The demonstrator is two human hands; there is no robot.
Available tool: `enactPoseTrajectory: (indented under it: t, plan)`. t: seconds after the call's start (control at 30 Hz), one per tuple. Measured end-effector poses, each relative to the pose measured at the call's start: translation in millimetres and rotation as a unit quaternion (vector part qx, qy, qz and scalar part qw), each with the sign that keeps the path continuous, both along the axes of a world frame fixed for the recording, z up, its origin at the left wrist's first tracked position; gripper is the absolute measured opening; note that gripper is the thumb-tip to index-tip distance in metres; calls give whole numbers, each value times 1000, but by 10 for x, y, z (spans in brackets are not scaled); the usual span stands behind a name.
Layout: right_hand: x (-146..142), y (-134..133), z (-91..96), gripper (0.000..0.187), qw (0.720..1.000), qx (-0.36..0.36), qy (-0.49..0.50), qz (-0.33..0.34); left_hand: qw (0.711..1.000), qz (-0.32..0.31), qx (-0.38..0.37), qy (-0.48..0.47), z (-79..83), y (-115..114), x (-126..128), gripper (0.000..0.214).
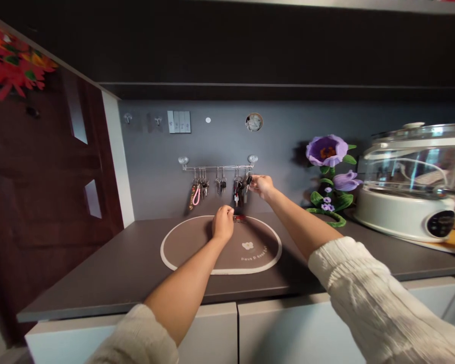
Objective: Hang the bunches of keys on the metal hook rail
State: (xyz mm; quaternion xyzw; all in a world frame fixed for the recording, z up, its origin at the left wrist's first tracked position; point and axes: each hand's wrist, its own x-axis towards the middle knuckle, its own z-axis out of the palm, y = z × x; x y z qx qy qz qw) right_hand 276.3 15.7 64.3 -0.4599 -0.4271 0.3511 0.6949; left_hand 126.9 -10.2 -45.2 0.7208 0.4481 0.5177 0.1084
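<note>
My right hand (262,186) is at the right end of a clear hook rail (218,167), its fingers pinched at a bunch of keys (249,181) with a black-headed key. More keys (236,189) hang close beside it, with red and dark tags among them. Lower down, over the mat (189,247), my left hand (223,222) is closed, and its curled fingers hide what they hold. A small red and dark item (239,219) shows just past its fingertips; whether the hand touches it I cannot tell. Further left on the rail hang keys with a pink strap (196,195).
Purple knitted flowers (327,150) stand to the right, before a white appliance with a clear upper part (405,212). A dark shelf (250,50) overhangs the counter (109,273). On the wall are a switch panel (179,122) and a round hole (254,122).
</note>
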Motion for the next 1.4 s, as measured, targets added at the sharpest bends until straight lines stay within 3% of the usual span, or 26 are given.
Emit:
enactPoseTrajectory:
  t: [0.4,0.8,1.03,1.27,1.4]
  plan:
    - [-31,191,-51,15,998,-47,-3,-52,1000,19,-5,4,30,-9,-11,18]
    - [49,242,-232,14,997,-24,-43,-58,998,62,-25,19,56,-17,-54,21]
    - [69,172,-437,6,975,7,-156,-160,997,70,-39,15,82,13,-99,19]
    - [-50,-78,-750,8,971,9,-231,-54,995,59,-76,32,60,86,-160,17]
    - [-84,-127,-898,5,921,-9,-387,-34,993,54,-89,46,48,112,-179,16]
